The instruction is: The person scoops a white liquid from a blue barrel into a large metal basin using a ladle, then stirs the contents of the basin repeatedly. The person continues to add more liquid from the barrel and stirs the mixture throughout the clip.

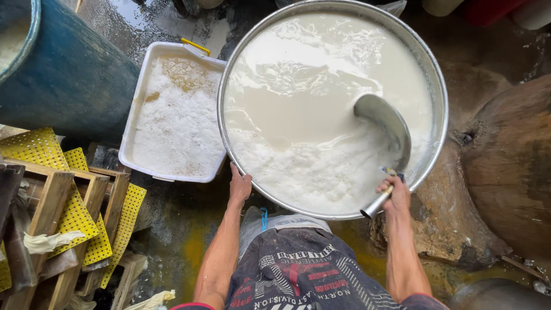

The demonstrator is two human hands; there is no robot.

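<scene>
Your left hand (239, 186) grips the metal basin's (439, 92) near rim; your right hand (395, 194) clasps the ladle (385, 120) dipping inside it. The white tub (133, 117) touches the basin's left edge.

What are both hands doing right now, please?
Left hand: closed on the rim of the big metal basin.
Right hand: closed around the metal ladle handle.

The blue barrel (63, 69) and wooden tub (511, 166) are cut off.
</scene>
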